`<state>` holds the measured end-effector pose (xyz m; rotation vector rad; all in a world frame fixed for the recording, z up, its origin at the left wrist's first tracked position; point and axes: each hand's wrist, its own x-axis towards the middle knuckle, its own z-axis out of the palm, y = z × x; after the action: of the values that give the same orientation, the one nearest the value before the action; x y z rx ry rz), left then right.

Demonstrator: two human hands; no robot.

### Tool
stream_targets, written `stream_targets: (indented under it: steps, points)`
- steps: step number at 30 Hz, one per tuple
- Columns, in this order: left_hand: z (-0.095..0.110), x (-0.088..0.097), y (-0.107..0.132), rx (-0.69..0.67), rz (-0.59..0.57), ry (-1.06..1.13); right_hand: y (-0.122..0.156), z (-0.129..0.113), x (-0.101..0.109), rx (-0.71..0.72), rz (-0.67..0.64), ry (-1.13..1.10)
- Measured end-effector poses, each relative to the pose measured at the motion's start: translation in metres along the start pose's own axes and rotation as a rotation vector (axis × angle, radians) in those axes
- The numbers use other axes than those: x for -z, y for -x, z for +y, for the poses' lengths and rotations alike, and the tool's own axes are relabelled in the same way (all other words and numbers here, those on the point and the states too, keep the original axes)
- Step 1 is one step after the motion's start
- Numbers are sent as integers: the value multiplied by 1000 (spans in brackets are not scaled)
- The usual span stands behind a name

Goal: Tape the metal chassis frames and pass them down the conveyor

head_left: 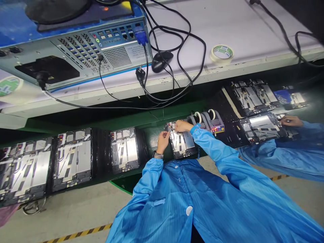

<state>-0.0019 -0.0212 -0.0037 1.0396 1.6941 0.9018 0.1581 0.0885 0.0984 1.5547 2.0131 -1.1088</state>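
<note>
On the dark green surface just beneath our two hands lies an opened black tablet-like device with silver metal plates and thin ribbon strips [182, 144]. Our left hand [163, 137] sits at the device's left edge with its fingers drawn narrow and bent toward the frame; we cannot tell whether they pinch anything. Our right hand [182, 126] rests curled over the upper left corner of the same device, its fingertips hidden, so we cannot tell whether it holds something small. A dark wristband [158, 155] shows at the left wrist, and both arms wear sleeves of a bright blue smock [177, 202].

Just right of our right hand stands a grey tape dispenser with white rolls and small coloured buttons [214, 123]. Left of our left hand, more opened devices of the same kind lie in a row: the nearest [124, 151] close by, another [73, 159] beyond it.

Far to the right of our right hand, a co-worker's hand [291, 120] in a blue sleeve touches another opened device [262, 125].

Beyond our hands, on the raised white surface [253, 30], we see a grey computer case lying flat [76, 47], a black mouse [162, 60], tangled black cables [182, 50] and a roll of pale tape [222, 53].
</note>
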Motion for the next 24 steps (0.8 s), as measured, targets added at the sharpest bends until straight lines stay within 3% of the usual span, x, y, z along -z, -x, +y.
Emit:
stream_targets:
  steps: [6, 13, 24]
  points:
    - [13, -1, 3, -39, 41, -287, -3, 0, -3, 5, 13, 28]
    - [50, -1, 18, -98, 43, -730, 5, -11, 3, -12, 40, 129]
    - [83, -14, 18, -7, 12, -920, 21, -13, 13, 9, -13, 69]
